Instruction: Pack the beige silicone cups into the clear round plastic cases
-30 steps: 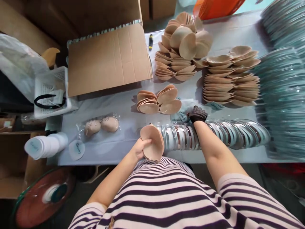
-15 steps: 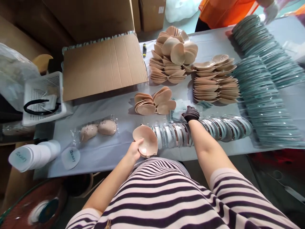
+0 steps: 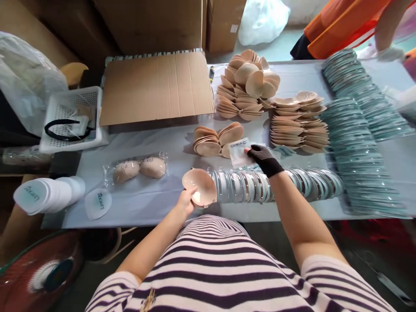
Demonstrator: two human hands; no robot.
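My left hand (image 3: 186,202) is closed on a beige bra cup (image 3: 202,184), thumb on its shiny hollow side, near the table's front edge. My right hand (image 3: 261,158), in a dark fingerless glove, pinches a small white printed packet (image 3: 239,152) and holds it over more packets on the table. Left of that packet is a small pile of beige bra cups (image 3: 208,146), partly covered by it. A row of clear plastic shells (image 3: 243,185) lies between my hands and runs on under my right forearm.
Bra cup stacks (image 3: 299,130) and clear shell stacks (image 3: 360,151) fill the right side. A cardboard sheet (image 3: 159,89), white basket (image 3: 71,141), bagged bra (image 3: 139,169) and white printed cards (image 3: 98,203) lie leftward. A co-worker in orange (image 3: 344,26) stands at the far right.
My right hand has lifted a white packet from those on the table. My left hand keeps its hold on the bra cup. The view has shifted slightly.
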